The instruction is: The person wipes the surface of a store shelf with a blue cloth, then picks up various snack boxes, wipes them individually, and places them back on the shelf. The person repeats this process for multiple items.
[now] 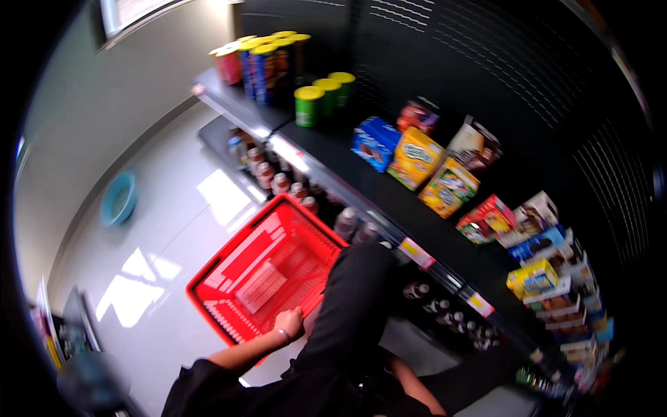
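Observation:
A red plastic shopping basket (229, 250) is in front of me, beside my raised knee in dark trousers. My left hand (289, 322), with a bracelet at the wrist, is closed on the near rim of the basket. Inside the basket lies a pale pink box (262, 286). My right forearm shows at the bottom, beside my leg; the right hand itself is hidden from view. Boxed snacks, among them a yellow box (415, 158) and a blue box (375, 143), stand on the black shelf (359, 193) ahead.
Canisters with yellow lids (264, 73) and green canisters (309, 107) stand on the shelf at upper left. Dark bottles (281, 183) fill the lower shelf. Many boxes (531, 279) crowd the shelf's right part. A light blue basin (119, 199) sits on the floor by the wall.

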The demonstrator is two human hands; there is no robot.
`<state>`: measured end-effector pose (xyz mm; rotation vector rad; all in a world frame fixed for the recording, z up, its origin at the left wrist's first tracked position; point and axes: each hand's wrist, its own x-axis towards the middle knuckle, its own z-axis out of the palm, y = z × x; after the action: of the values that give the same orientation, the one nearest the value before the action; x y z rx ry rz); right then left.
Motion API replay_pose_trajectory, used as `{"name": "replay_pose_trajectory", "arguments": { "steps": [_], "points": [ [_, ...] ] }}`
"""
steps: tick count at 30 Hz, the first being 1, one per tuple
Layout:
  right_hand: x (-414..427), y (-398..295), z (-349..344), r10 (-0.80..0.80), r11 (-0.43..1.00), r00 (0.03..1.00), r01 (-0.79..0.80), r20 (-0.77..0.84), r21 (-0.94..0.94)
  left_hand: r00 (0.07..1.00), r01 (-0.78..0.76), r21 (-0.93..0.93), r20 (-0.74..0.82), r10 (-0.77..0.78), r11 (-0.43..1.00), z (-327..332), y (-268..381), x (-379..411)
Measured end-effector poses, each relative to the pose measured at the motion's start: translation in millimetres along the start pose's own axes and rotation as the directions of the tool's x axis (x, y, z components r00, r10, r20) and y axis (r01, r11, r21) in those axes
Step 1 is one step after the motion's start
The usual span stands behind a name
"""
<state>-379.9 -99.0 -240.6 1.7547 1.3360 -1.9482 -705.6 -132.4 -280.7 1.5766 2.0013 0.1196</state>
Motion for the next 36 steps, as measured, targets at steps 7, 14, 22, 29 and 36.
{"name": "replay_pose_trajectory", "arguments": {
  "steps": [7, 14, 22, 29, 36],
  "points": [
    [12.6, -16.6, 3.7, -0.058, 0.825, 0.962, 0.197, -0.266, 0.53, 0.999, -0.02, 0.028, -0.024, 0.02, 0.999, 3.0, 0.7, 1.7],
    [-19.4, -34.5, -13.5, -0.183, 0.602, 0.933, 0.355, -0.309, 0.715, 1.0, 0.012, 0.05, -0.021, -0.011, 0.999, -2.7, 2.0, -1.9],
    [-89.2, -90.0, -105.8, -0.564, 0.623, 0.783, 0.613, -0.263, 0.487, 0.994, 0.062, -0.009, 0.093, -0.061, 0.998, -2.8, -9.6, 4.1],
    [-138.3, -150.2, -188.4, -0.766, 0.635, 0.62, 0.771, -0.171, -0.047, 0.95, -0.279, -0.257, 0.07, 0.306, 0.925, -47.4, -39.0, 42.5],
    [-115.1, -147.2, -209.3, -0.833, 0.549, 0.541, 0.834, -0.114, -0.052, 0.761, -0.407, -0.018, -0.56, 0.328, 0.913, -211.0, 132.6, 58.8]
  ]
}}
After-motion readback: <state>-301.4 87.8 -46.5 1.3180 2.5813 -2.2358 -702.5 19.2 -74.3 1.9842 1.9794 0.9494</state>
